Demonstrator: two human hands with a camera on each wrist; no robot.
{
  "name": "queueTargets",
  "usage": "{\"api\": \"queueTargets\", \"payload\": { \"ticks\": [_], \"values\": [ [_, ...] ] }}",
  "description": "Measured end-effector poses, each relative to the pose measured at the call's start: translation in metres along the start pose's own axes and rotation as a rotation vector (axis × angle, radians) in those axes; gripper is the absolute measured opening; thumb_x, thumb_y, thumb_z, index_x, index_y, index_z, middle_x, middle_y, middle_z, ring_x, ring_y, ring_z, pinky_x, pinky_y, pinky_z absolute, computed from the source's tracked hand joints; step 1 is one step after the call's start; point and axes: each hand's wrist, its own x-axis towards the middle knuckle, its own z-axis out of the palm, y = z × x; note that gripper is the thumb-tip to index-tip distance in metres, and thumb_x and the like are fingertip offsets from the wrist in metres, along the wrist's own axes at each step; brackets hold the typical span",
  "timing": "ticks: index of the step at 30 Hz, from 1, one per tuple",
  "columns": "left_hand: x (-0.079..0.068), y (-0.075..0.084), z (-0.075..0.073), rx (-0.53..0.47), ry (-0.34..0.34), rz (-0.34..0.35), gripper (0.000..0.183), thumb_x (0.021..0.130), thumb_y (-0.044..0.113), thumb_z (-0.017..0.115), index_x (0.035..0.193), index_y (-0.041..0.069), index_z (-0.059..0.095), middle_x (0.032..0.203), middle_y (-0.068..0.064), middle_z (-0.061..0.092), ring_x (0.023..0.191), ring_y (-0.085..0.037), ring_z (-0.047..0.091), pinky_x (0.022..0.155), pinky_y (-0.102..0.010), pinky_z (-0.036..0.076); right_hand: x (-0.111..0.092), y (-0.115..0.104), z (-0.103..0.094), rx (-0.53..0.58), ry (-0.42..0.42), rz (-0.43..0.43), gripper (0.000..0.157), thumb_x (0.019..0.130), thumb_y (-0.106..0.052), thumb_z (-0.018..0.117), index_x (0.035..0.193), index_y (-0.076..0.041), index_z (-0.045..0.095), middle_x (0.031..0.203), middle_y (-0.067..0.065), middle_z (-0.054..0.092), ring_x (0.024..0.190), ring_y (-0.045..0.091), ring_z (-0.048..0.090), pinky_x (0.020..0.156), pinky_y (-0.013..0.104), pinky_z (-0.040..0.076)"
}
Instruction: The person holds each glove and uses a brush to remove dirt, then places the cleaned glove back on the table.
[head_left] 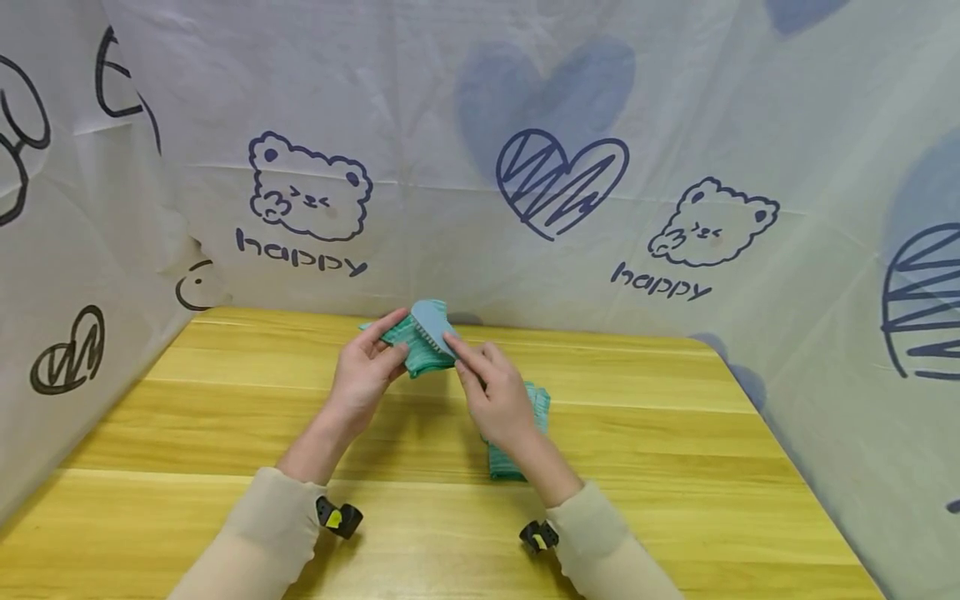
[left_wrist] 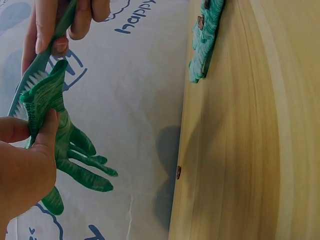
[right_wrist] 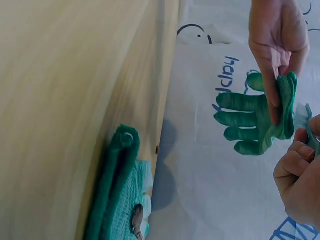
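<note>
Glove [left_wrist: 63, 139] in left hand [head_left: 362, 371], brush [head_left: 432, 323] beside

The right grip [head_left: 504, 402] partly hides the glove [head_left: 507, 463] on the table [head_left: 645, 483].

Yellow wood-grain table [head_left: 660, 450] across lower half of head view. Pale, creased cloth backdrop [head_left: 435, 208] rises behind it and along both sides. Left of centre, upper half: line-drawn bear [head_left: 311, 192], "happy" lettering [head_left: 300, 252] beneath. Second bear [head_left: 716, 225], tilted, same word, right of centre. Between them, hatched heart [head_left: 562, 183] overlapping pale blue heart [head_left: 600, 83]. Smaller scribbled heart [head_left: 67, 354], far left.
</note>
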Motion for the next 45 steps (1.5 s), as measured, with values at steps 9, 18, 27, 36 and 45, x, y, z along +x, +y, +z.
{"api": "queueTargets", "payload": {
  "ticks": [9,18,27,36,45],
  "values": [
    [-0.0009,0.0007,0.0014,-0.023,-0.005,0.012,0.06,0.101,-0.011,0.045,0.159,-0.001,0.035,0.155,-0.026,0.041,0.134,-0.027,0.052,0.1,-0.029,0.053,-0.0041,-0.0017,0.007,-0.086,-0.029,-0.06,0.039,0.105,-0.009,0.06,0.143,-0.013,0.065,0.091,0.005,0.057,0.065,0.009,0.042,0.055,0.024,0.038],
    [-0.0009,0.0021,0.0005,-0.034,0.007,-0.01,0.061,0.1,-0.013,0.044,0.159,-0.002,0.035,0.158,-0.026,0.039,0.14,-0.032,0.047,0.101,-0.028,0.053,-0.0051,0.0007,0.0096,-0.086,-0.033,-0.063,0.039,0.104,-0.006,0.06,0.142,-0.013,0.066,0.09,0.004,0.058,0.062,0.007,0.041,0.053,0.023,0.037],
    [0.0004,0.0008,-0.0001,-0.06,0.015,-0.01,0.061,0.1,-0.014,0.045,0.159,-0.002,0.035,0.158,-0.026,0.04,0.14,-0.031,0.048,0.1,-0.028,0.053,-0.0026,0.006,0.0088,-0.138,0.013,-0.059,0.038,0.103,-0.007,0.062,0.14,-0.016,0.069,0.092,0.004,0.061,0.062,0.009,0.043,0.053,0.024,0.037],
    [-0.0008,0.0026,0.0018,-0.074,0.017,-0.008,0.061,0.1,-0.014,0.045,0.16,-0.003,0.033,0.158,-0.027,0.038,0.139,-0.031,0.047,0.1,-0.028,0.053,-0.0019,0.0069,0.0057,-0.159,0.031,-0.049,0.038,0.104,-0.008,0.062,0.139,-0.018,0.069,0.094,0.004,0.062,0.061,0.008,0.044,0.051,0.023,0.036],
    [-0.0009,0.0036,0.0022,-0.086,0.032,-0.018,0.061,0.1,-0.015,0.045,0.159,-0.002,0.036,0.157,-0.026,0.04,0.14,-0.031,0.047,0.099,-0.027,0.054,-0.0018,0.007,0.0048,-0.157,0.043,-0.043,0.037,0.105,-0.008,0.06,0.14,-0.017,0.068,0.096,0.005,0.062,0.061,0.009,0.044,0.05,0.024,0.036]
  ]
}}
